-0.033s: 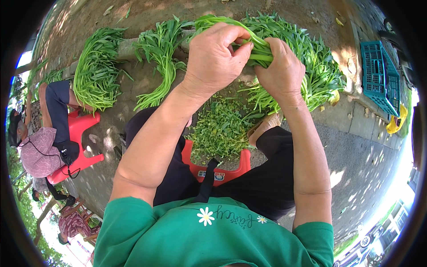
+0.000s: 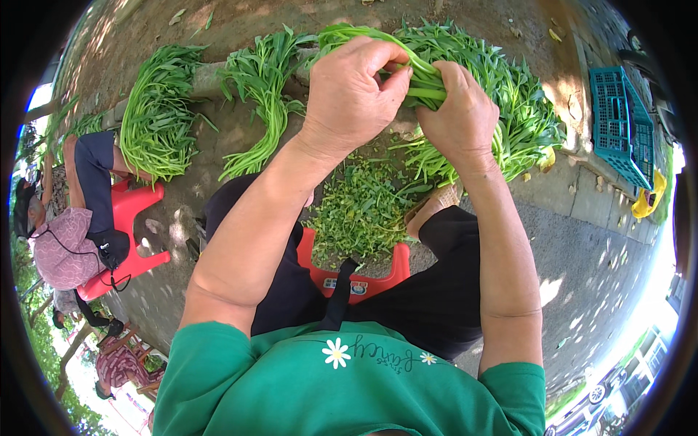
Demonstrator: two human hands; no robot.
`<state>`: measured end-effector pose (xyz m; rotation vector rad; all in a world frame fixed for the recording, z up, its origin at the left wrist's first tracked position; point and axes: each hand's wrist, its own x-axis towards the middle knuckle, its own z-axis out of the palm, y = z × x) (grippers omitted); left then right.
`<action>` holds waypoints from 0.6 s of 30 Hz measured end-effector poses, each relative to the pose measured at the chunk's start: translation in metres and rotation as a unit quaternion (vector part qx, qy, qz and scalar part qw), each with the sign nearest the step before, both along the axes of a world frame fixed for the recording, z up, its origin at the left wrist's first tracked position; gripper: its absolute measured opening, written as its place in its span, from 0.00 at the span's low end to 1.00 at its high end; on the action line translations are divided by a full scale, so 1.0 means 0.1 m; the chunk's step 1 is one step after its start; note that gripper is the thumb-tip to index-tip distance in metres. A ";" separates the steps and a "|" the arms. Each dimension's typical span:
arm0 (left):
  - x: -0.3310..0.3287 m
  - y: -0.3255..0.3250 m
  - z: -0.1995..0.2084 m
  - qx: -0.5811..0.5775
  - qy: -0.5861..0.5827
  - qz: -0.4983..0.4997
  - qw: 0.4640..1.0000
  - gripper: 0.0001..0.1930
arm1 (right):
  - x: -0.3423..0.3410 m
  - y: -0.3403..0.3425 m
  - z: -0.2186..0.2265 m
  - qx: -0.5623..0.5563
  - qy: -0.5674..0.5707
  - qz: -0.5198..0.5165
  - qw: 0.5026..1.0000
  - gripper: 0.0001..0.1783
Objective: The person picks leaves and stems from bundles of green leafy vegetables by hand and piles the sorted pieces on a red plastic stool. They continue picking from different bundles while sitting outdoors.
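Out in front of me, a bunch of water spinach (image 2: 424, 94) stretches between my two hands, its green stems lying side by side. My left hand (image 2: 352, 98) pinches the stems with thumb and forefinger. Close by on the right, the fingers of my right hand (image 2: 462, 115) wrap round the same bunch, and its palm hides part of the stems. Behind the hands a large pile of leafy water spinach (image 2: 520, 94) lies on the ground. Between my feet is a heap of plucked leaves and trimmings (image 2: 360, 207).
To the left lie a smaller bunch (image 2: 265, 91) and a larger bundle of greens (image 2: 160, 109). A seated person (image 2: 65, 243) is on a red stool (image 2: 131, 225) there. A teal plastic crate (image 2: 618, 123) and a yellow item (image 2: 649, 195) stand right. I sit on a red stool (image 2: 398, 269).
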<state>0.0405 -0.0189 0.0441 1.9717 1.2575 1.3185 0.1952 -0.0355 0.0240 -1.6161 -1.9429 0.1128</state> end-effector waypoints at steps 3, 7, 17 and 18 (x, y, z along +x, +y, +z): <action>0.02 0.03 -0.07 0.030 0.012 0.019 0.999 0.05 | 0.00 -0.01 -0.01 -0.002 -0.005 0.001 1.000 0.22; 0.06 0.01 -0.05 -0.002 0.001 0.027 1.000 0.05 | 0.02 -0.03 -0.02 -0.006 -0.007 0.004 1.000 0.23; 0.08 0.04 -0.09 0.001 0.013 0.043 0.999 0.04 | 0.02 -0.03 0.00 -0.006 -0.007 0.003 1.000 0.22; 0.08 0.03 -0.09 -0.012 -0.001 0.039 0.999 0.04 | 0.02 -0.03 0.00 -0.007 -0.009 0.003 1.000 0.22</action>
